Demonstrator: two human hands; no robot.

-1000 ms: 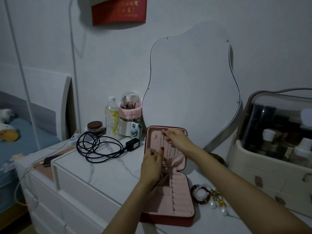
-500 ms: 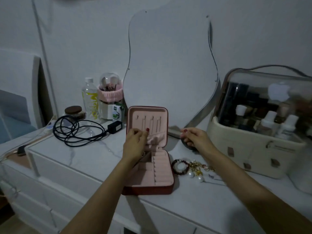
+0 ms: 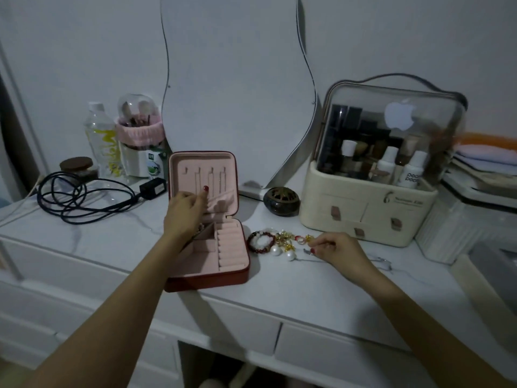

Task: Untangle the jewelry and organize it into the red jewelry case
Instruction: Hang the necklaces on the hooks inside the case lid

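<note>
Sorting is just starting: left hand [image 3: 183,214] is steadying the open red jewelry case [image 3: 208,233] mid-table with curled fingers, while right hand [image 3: 340,252] is pinching at the tangled jewelry [image 3: 279,243] beside it, needing one piece teased free.

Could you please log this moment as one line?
left hand: at open red case | right hand: pinching jewelry pile | sorting: unfinished

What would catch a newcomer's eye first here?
The open red jewelry case with its pink lining, at the middle of the white dresser, with the left hand at its lid pocket. Just right of it lies a tangled pile of jewelry, where the right hand pinches a small piece.
</note>
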